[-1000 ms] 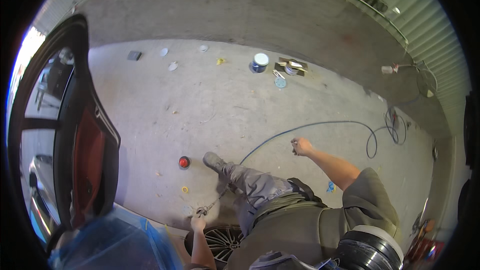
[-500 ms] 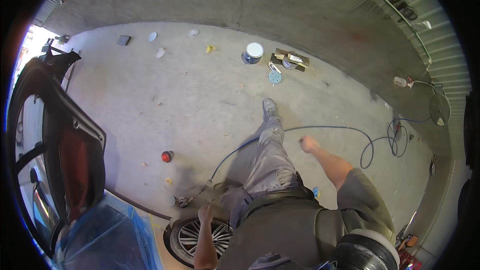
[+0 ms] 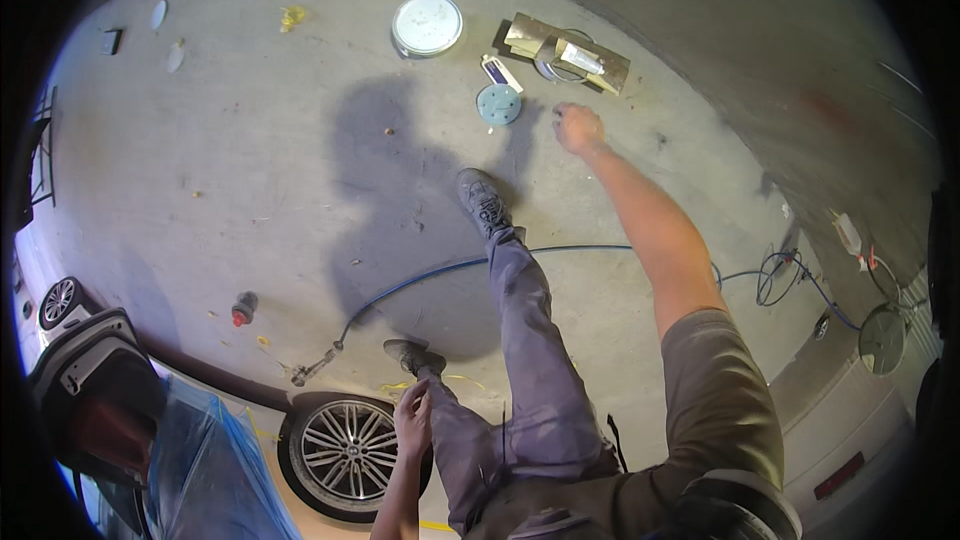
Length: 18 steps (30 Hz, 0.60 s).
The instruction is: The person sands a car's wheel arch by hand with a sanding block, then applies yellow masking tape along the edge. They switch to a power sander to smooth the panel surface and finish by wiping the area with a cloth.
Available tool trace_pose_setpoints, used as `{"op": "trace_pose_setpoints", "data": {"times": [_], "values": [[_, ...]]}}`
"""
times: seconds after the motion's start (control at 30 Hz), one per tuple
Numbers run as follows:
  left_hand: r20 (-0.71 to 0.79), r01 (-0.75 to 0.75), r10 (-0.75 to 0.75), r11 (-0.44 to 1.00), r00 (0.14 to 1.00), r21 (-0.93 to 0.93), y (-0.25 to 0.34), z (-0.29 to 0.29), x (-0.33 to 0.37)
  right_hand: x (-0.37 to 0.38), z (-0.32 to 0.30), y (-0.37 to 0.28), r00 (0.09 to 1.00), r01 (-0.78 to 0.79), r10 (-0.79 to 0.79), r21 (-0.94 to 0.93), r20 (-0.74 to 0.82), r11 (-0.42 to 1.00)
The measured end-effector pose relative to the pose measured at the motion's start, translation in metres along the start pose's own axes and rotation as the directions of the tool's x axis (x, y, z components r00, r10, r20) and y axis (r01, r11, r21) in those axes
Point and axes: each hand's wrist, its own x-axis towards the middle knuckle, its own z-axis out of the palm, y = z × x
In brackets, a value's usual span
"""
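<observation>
My right hand (image 3: 578, 128) reaches forward low over the floor, empty, with its fingers loosely apart. Just left of it lies a round blue-green sanding disc (image 3: 498, 104) with holes. Beyond the disc is a small white and dark package (image 3: 501, 73). A brown board-like piece (image 3: 535, 38) lies ahead of the hand, with a pale tube (image 3: 582, 59) on top. My left hand (image 3: 413, 418) hangs beside my leg, holding nothing, its fingers loosely extended. Nearest to it is a car wheel (image 3: 350, 455).
A lidded pail (image 3: 427, 26) stands left of the board. A blue air hose (image 3: 420, 282) crosses the floor past my feet to a metal fitting (image 3: 318, 365). A red-topped container (image 3: 243, 308) is at left. Blue plastic sheeting (image 3: 205, 450) covers part of the car.
I have stepped and bent toward the pail and the disc, which now appear closer. My right hand has stretched forward from my side; my left hand remains low near the wheel.
</observation>
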Motion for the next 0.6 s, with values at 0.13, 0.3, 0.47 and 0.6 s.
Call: {"op": "trace_pose_setpoints", "data": {"times": [0.13,0.3,0.47,0.6], "values": [[0.096,0.157,-0.141,0.970,0.985,-0.185,0.034,0.039,0.029,0.068,0.010,0.032,0.992,-0.077,0.076,0.003,0.099,0.997],[0.093,0.272,-0.283,0.956,0.955,0.113,0.006,0.051,0.049,0.122,0.022,0.055,1.000,0.003,-0.004,-0.169,-0.010,0.986],[0.028,0.315,-0.326,0.932,0.945,0.181,-0.011,0.052,0.058,0.157,0.023,0.066,0.991,-0.014,-0.017,-0.231,-0.129,0.973],[0.039,0.271,-0.280,0.950,0.959,0.155,0.001,0.067,0.066,0.167,0.014,0.071,0.996,-0.025,0.005,-0.243,-0.085,0.970]]}}
